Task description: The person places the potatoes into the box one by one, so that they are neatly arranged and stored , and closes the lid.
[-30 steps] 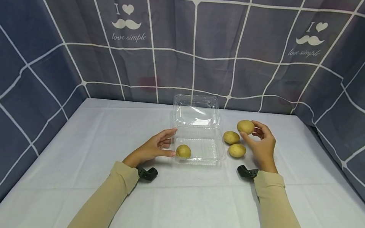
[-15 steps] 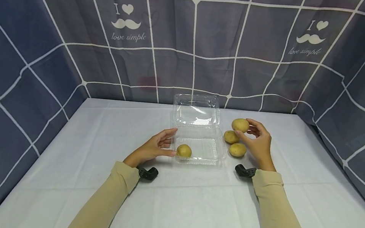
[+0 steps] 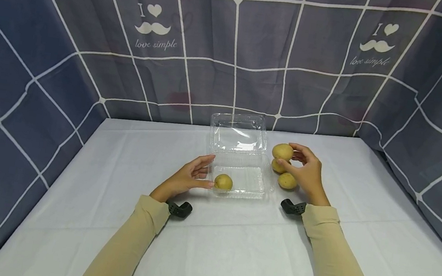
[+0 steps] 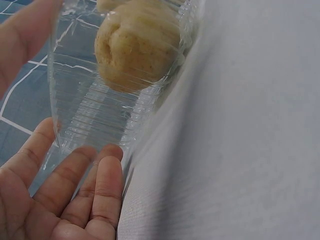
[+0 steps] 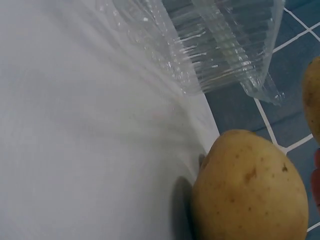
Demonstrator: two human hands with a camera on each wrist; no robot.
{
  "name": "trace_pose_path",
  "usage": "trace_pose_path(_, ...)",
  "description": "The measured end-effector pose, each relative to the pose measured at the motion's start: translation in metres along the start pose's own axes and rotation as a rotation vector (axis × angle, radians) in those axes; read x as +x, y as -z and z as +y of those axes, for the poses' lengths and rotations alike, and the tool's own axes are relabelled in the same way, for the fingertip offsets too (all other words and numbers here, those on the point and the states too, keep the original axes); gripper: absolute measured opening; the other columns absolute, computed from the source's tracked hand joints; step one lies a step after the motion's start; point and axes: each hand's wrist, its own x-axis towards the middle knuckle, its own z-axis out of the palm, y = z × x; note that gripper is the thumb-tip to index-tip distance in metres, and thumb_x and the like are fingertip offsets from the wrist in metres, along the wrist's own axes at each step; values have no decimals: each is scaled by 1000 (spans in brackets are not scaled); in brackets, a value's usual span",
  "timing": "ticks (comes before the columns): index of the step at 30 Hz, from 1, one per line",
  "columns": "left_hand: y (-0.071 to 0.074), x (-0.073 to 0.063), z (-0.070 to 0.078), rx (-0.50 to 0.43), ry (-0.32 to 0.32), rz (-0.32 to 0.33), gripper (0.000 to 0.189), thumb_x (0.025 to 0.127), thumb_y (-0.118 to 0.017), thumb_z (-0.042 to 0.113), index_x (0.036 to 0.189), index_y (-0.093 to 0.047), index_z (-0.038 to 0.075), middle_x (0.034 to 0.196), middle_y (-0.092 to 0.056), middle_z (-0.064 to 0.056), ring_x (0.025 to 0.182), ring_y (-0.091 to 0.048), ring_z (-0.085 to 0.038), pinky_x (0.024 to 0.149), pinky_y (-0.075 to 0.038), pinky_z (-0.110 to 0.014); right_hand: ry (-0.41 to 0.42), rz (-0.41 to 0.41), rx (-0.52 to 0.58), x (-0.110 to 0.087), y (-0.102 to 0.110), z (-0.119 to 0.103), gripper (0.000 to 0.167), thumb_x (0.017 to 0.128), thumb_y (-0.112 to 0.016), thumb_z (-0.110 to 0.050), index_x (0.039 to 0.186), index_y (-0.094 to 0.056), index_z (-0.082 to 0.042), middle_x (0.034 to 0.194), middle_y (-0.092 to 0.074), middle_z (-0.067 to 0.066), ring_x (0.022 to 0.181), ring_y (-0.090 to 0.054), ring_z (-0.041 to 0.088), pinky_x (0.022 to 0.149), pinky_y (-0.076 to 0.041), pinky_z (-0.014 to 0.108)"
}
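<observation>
My right hand (image 3: 308, 172) pinches a yellow potato (image 3: 283, 151) between thumb and fingers. In the head view it overlaps a second potato (image 3: 277, 165), and a third potato (image 3: 287, 181) lies just nearer. The right wrist view has a large potato (image 5: 250, 190) close up, with part of another potato (image 5: 313, 97) at the right border. To the left stands a clear plastic clamshell box (image 3: 247, 178), lid (image 3: 238, 133) raised at the back. One potato (image 3: 223, 181) sits in its front left corner. My left hand (image 3: 185, 177) touches the box's left side with thumb and fingers spread, fingers loosely bent.
A white cloth (image 3: 206, 248) covers the table. Dark checked curtains (image 3: 195, 78) enclose the back and both sides. Black wrist mounts sit on the left wrist (image 3: 180, 209) and the right wrist (image 3: 293, 207).
My right hand has moved left with its potato, which now overlaps the farther loose potato. My left hand and the box have stayed nearly still.
</observation>
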Motion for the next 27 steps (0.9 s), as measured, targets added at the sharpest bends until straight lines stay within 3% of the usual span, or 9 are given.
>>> trace_pose_path(8,0,0,0,-6,-6,0,91,93,-80,-4,169,-30,2,175,-29,-22,152,-40,-46,127,-34,-55,32,-23,20,1,-7,-6,59,84,-88,10,138,-63,14,136,-66,31,101,-60,-9,94,-50,10)
trace_pose_path(17,0,0,-1,-6,-10,-1,91,93,-81,-3,169,-31,2,174,-30,-22,153,-39,-45,127,-35,-55,-13,-102,-26,1,-12,-15,57,87,-90,0,137,-66,9,134,-68,26,104,-62,-3,100,-54,18)
trace_pose_path(20,0,0,-1,-19,-9,-3,91,93,-80,-4,169,-30,2,174,-30,-22,154,-38,-46,128,-34,-55,-22,-131,-32,0,-15,-19,57,87,-89,1,137,-65,10,135,-67,28,111,-70,18,100,-56,20)
trace_pose_path(24,1,0,-1,-23,-12,-5,90,93,-79,-5,169,-30,2,175,-29,-22,154,-38,-46,128,-34,-55,-40,-160,-44,1,-20,-23,57,87,-89,1,137,-66,9,134,-68,29,118,-70,45,100,-59,25)
trace_pose_path(27,0,0,-1,-17,-13,-5,90,94,-79,-5,169,-31,3,175,-29,-22,154,-38,-46,128,-34,-54,-44,-172,-48,1,-24,-25,57,86,-90,1,137,-66,8,132,-69,29,117,-71,45,102,-61,38)
